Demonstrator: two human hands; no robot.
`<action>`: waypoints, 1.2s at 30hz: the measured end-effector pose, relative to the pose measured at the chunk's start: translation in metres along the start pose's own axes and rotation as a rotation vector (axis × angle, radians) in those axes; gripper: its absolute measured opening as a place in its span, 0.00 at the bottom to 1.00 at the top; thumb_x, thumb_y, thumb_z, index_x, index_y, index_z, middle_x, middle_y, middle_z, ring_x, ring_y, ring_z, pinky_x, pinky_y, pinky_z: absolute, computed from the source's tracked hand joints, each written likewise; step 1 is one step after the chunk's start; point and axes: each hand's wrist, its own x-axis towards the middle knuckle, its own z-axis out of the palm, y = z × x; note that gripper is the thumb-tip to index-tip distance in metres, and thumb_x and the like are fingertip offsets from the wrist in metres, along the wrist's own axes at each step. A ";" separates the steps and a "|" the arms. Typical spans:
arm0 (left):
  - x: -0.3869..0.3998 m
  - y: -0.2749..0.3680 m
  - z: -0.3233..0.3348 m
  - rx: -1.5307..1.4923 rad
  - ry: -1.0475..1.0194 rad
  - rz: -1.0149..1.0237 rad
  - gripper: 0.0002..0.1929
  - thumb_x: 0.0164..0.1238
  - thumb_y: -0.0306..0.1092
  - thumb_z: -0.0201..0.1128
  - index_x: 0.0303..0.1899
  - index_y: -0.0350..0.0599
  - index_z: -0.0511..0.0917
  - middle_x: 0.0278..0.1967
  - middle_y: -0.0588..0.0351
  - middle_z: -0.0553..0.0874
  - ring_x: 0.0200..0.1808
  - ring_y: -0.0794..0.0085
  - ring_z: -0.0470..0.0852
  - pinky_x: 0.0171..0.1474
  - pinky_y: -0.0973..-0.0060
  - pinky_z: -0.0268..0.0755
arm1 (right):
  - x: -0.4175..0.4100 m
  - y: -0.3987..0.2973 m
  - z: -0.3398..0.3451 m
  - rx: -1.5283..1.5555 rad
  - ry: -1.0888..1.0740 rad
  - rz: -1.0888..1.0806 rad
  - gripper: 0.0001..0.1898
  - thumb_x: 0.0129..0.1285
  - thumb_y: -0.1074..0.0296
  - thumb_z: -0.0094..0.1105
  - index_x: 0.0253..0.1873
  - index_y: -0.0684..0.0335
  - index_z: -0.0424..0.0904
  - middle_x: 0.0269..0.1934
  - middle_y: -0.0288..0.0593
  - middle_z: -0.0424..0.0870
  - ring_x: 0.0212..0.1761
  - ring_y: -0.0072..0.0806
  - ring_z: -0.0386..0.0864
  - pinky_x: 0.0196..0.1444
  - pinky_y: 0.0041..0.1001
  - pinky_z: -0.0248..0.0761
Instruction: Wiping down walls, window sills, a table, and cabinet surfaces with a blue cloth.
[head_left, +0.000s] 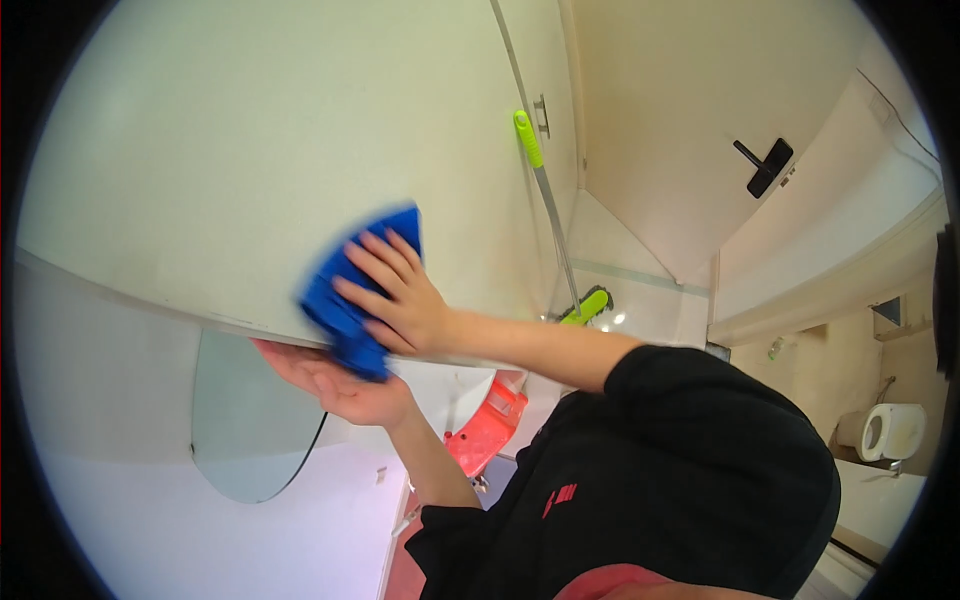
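My right hand (401, 300), back up and fingers spread, presses a blue cloth (326, 300) flat against a large white door or panel (225, 172). The cloth is blurred, and its lower corner hangs over the panel's edge, touching or close to my left hand (360, 394). That hand is palm up at the panel's lower edge, its fingers partly hidden by the edge and the cloth; whether they grip the edge cannot be told.
A brush with a lime-green handle (529, 139) and grey pole leans beside the panel, its green head (589, 306) low down. Below my hands are an oval mirror or glass (255, 420) and a red plastic stool or chair (487, 427). A toilet (889, 433) stands far right, a black door handle (769, 166) upper right.
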 end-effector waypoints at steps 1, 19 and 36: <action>0.000 -0.005 0.003 -0.014 -0.013 0.005 0.33 0.75 0.44 0.43 0.75 0.35 0.52 0.76 0.43 0.55 0.78 0.55 0.51 0.78 0.58 0.42 | -0.037 0.006 0.003 0.007 -0.024 0.006 0.27 0.64 0.61 0.54 0.69 0.59 0.71 0.74 0.58 0.60 0.76 0.58 0.55 0.76 0.57 0.41; -0.027 -0.063 0.050 0.602 0.039 0.728 0.30 0.65 0.36 0.50 0.68 0.37 0.61 0.75 0.34 0.53 0.77 0.43 0.49 0.76 0.45 0.41 | 0.192 0.205 -0.096 0.147 0.584 0.148 0.19 0.65 0.80 0.50 0.60 0.63 0.70 0.68 0.49 0.70 0.73 0.48 0.63 0.75 0.44 0.50; 0.023 -0.240 0.294 1.362 -0.155 0.578 0.20 0.65 0.36 0.55 0.58 0.43 0.77 0.71 0.36 0.64 0.77 0.39 0.50 0.75 0.42 0.29 | 0.224 0.424 -0.187 0.082 0.124 -0.239 0.30 0.61 0.59 0.56 0.70 0.55 0.69 0.74 0.47 0.63 0.76 0.45 0.60 0.77 0.50 0.44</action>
